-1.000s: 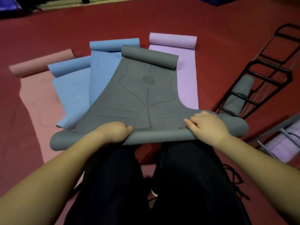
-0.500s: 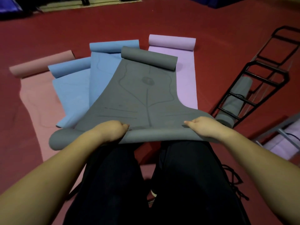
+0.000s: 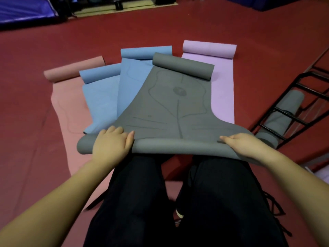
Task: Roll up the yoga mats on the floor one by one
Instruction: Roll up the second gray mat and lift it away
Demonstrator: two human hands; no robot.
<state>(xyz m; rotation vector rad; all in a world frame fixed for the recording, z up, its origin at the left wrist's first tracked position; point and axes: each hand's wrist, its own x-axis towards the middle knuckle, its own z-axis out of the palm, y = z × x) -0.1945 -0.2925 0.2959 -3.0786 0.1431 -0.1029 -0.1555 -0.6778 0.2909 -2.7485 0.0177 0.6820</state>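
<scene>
Red flooring (image 3: 178,29) carries the fanned mats, and the grey mat (image 3: 170,104) lies on top, its near end curled into a roll across the person's lap. The left hand (image 3: 111,145) lies over that roll, fingers fairly straight, while the right hand (image 3: 243,144) presses flat, likely to keep the roll tight and even.

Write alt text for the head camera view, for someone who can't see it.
Two hands, left hand and right hand, rest on the rolled near end of a grey yoga mat. It overlaps two blue mats, a pink mat and a purple mat fanned across a red floor.
</scene>
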